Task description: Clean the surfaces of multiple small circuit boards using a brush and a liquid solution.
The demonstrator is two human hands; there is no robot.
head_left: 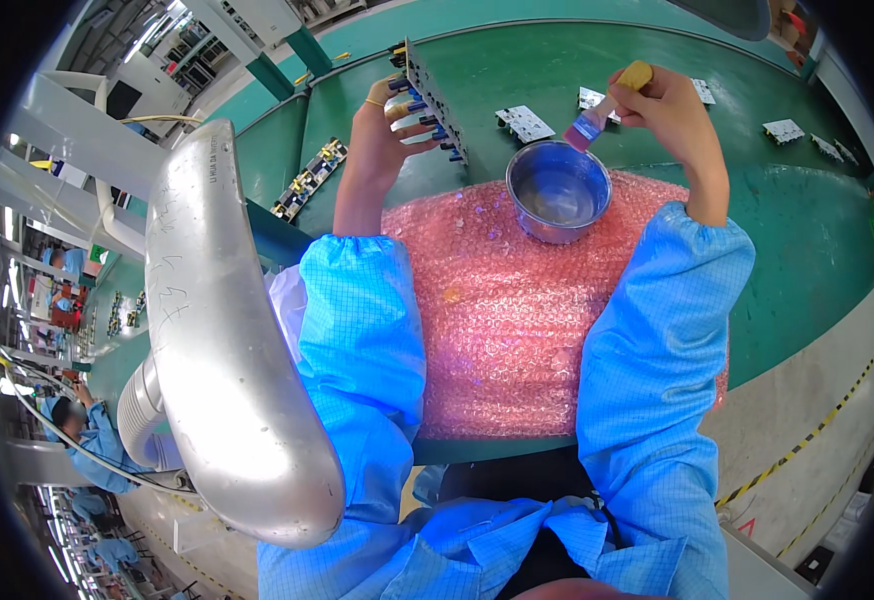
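Observation:
My left hand (pixel 385 135) is closed on a circuit board (pixel 435 100), held up on edge with its components facing my palm. In my right hand (pixel 672 110) is a paint brush (pixel 587 128) with a yellowish handle end and a wide metal collar, its bristles pointing down and left. Below the brush stands a round metal bowl (pixel 560 192), which looks to hold some clear liquid. The bowl rests at the far edge of a pink bubble-wrap sheet (pixel 507 330). The brush tip is just above the bowl's rim.
Circuit boards lie on the green table (pixel 787 240): a long one (pixel 309 180) at left, one (pixel 525 124) behind the bowl, another (pixel 784 131) at right. A big silver fume hood (pixel 227 350) stands close by my left arm. Co-workers sit farther left.

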